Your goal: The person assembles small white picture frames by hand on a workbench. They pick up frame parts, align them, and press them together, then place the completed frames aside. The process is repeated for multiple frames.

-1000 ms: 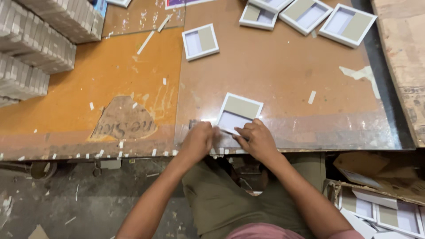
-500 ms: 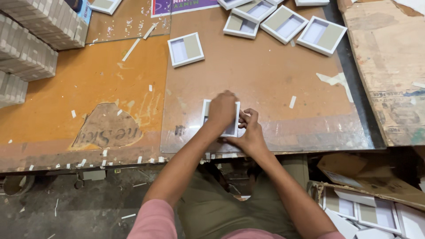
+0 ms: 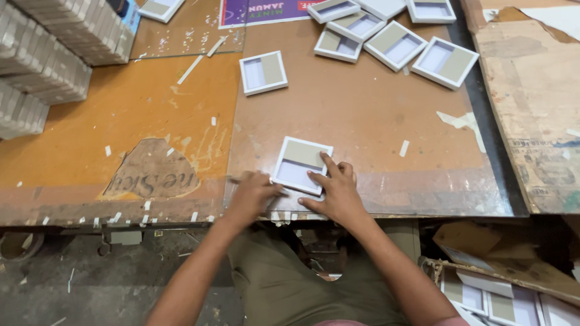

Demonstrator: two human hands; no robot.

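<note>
Pressing down with spread fingers, the right hand lies flat on the shallow square white cardboard tray, its fingertips inside the tray's half-white, half-tan floor; it pins the tray rather than closing around it. The left hand meets the tray's near left corner, fingers loosely curled and touching the rim (whether it pinches anything there I cannot tell). The tray sits near the front edge of the worn brown board worktable, slightly turned.

Further back on the table lies one like tray alone, and behind it a loose cluster of similar trays. At the far left stand stacked rows of grey-white box parts. Small white paper scraps dot the surface. An open carton with more white pieces sits below right.
</note>
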